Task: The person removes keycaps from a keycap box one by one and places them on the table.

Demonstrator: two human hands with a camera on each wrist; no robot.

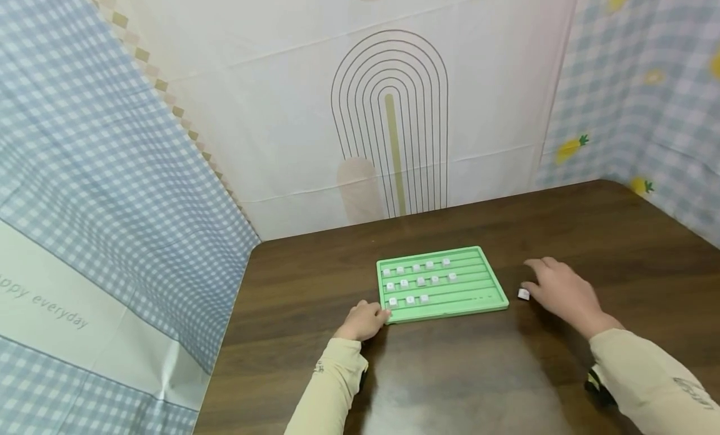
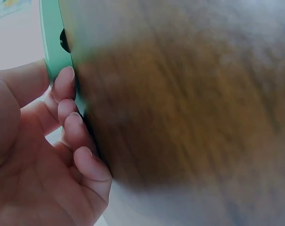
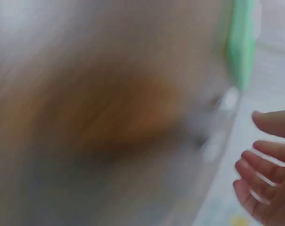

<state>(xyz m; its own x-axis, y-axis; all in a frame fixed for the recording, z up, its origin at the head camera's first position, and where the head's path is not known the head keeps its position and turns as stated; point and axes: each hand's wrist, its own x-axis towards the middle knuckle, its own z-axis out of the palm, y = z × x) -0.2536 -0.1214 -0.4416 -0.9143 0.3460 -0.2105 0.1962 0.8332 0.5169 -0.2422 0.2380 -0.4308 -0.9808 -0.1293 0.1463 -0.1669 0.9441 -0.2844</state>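
A green grooved board (image 1: 472, 307) lies on the table, with several small white cubes (image 1: 424, 299) set along its three rows. At its near left corner, my left hand (image 1: 361, 321) holds the edge; in the left wrist view the thumb and curled fingers (image 2: 78, 129) meet the green rim (image 2: 57, 40). To the right of the board, a loose white cube (image 1: 524, 294) with a dark mark rests on the table. My right hand (image 1: 562, 294) is just over and beside that cube, thumb and fingers spread apart. Two blurred white pieces (image 3: 228, 99) show beyond the fingers in the right wrist view.
The brown wooden table (image 1: 304, 266) ends at the back against a white cloth (image 1: 281, 135) with printed arches. Blue checked cloth (image 1: 112, 141) hangs on the left, and more checked cloth (image 1: 613, 97) with yellow prints on the right.
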